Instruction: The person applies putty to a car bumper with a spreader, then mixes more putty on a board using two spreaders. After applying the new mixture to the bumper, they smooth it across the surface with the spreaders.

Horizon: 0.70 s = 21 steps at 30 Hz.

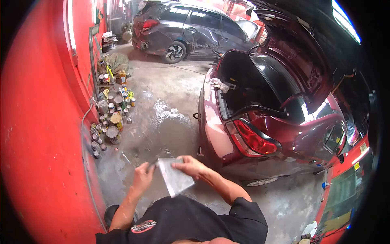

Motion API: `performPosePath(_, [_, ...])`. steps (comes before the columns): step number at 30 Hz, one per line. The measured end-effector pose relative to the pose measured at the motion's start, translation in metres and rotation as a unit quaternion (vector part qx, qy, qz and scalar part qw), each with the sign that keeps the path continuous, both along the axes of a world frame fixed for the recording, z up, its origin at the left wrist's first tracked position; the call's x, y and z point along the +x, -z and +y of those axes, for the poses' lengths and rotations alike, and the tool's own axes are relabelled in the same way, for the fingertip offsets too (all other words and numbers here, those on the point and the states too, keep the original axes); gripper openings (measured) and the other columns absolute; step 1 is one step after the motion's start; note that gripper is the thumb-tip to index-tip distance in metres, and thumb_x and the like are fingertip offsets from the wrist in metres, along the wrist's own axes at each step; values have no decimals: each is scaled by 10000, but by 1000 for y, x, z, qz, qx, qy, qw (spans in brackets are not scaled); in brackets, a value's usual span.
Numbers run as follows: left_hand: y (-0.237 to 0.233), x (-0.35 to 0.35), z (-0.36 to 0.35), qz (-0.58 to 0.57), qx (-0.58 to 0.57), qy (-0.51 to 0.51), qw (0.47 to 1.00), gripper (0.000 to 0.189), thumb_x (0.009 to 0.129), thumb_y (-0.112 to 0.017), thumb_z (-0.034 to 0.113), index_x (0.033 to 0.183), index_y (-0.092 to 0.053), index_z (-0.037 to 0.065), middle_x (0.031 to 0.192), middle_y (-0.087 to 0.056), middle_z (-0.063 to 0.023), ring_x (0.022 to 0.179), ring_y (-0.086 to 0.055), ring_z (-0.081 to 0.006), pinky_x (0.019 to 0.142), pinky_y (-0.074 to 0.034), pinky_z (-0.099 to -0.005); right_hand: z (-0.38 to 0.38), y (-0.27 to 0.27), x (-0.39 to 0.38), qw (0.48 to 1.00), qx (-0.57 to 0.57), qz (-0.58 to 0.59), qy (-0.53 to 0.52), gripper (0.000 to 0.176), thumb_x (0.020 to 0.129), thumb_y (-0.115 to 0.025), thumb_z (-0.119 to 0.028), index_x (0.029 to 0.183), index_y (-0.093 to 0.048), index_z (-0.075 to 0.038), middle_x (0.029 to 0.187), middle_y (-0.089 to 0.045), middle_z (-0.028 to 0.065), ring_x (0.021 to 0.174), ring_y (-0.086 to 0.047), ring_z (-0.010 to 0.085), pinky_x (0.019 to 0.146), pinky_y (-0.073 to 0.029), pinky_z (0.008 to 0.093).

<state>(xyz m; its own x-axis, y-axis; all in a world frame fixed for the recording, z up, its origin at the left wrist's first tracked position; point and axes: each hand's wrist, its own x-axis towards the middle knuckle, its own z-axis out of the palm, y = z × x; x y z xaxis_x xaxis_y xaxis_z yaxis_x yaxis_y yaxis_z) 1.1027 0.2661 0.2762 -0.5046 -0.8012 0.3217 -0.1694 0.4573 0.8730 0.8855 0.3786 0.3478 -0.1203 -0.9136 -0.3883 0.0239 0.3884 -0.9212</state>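
My right hand (pixel 191 167) is closed on the upper right edge of a flat grey rectangular plate (pixel 175 181), thumb across its face. The plate tilts in front of my chest, a little smeared by motion. My left hand (pixel 143 175) is closed at the plate's upper left corner, around a thin dark tool (pixel 153 164) whose kind I cannot tell. Ahead and to the right stands a maroon car (pixel 284 134) with its trunk lid (pixel 298 53) raised. Its rear bumper (pixel 215 134) carries a pale pinkish patch. A crumpled cloth (pixel 218 84) lies on the trunk's edge.
Along the red wall (pixel 44 122) at left stand several cans (pixel 116 121) and jars on the floor. A hose (pixel 84 140) runs down that wall. At the back is a grey car (pixel 195 32) with a dented side. Wet-looking patches mark the concrete floor (pixel 168 112).
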Motion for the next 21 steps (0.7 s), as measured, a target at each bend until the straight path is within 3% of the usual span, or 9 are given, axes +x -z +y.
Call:
performPosePath(2, [6,5,-11,75,154,-43,984,214,909,-708,182,981,-672,-16,865,-701,-136,707,-679,-271,649,-520,-371,8,14,-8,999,-17,46,-6,270,942,-696,-250,1107,-636,-46,872,-669,25,685,-601,85,568,-488,218])
performPosePath(4, [1,7,-23,221,382,-41,896,271,908,-718,221,1064,-647,11,890,-700,-84,699,-672,-233,627,-534,-341,5,4,-18,991,-93,3,97,257,958,-671,-175,1151,-613,-15,923,-672,35,786,-620,104,650,-515,256])
performPosePath(8, [4,9,-24,366,676,69,636,289,893,-733,267,1090,-644,75,827,-665,-21,600,-606,-155,510,-491,-273,0,15,-11,909,-287,301,32,334,921,-659,-32,1254,-629,-36,963,-654,78,866,-631,144,722,-521,291])
performPosePath(9, [26,11,-26,354,738,254,515,288,897,-724,304,1092,-651,106,758,-618,23,567,-557,-122,448,-407,-244,-1,16,-3,897,-270,349,17,406,894,-647,22,1287,-636,-82,974,-626,111,881,-635,189,739,-523,302])
performPosePath(12, [16,-4,3,365,737,177,540,290,899,-716,312,1105,-646,120,706,-567,41,526,-517,-110,420,-338,-232,0,-6,27,882,-371,289,-13,406,841,-591,104,1199,-654,-76,1120,-658,135,1000,-663,278,833,-536,338])
performPosePath(15, [-15,-1,-1,347,643,62,680,266,916,-702,299,1083,-651,98,852,-647,5,694,-617,-117,616,-526,-277,13,-38,34,865,-438,239,-57,434,802,-577,134,1187,-642,-56,1203,-648,152,1086,-659,293,874,-540,337])
performPosePath(17, [-20,1,0,336,549,14,765,272,942,-688,265,1119,-654,61,950,-700,-52,904,-666,-172,803,-547,-347,9,-39,26,841,-422,338,-39,547,762,-552,162,1265,-609,-44,1227,-631,185,1100,-653,335,921,-532,378])
performPosePath(20, [3,2,1,237,378,-15,895,239,959,-676,261,1010,-683,28,901,-686,-26,837,-611,-119,776,-514,-305,-8,-16,15,699,-345,618,-99,690,746,-574,52,1416,-502,-96,1390,-508,183,1276,-499,393,1056,-416,535])
performPosePath(21, [-1,4,1,168,317,-22,933,311,974,-657,296,877,-695,3,824,-655,-11,733,-533,-88,657,-468,-304,-9,-6,20,687,-326,637,-126,687,757,-578,15,1426,-494,-117,1407,-498,162,1298,-474,383,1068,-379,574])
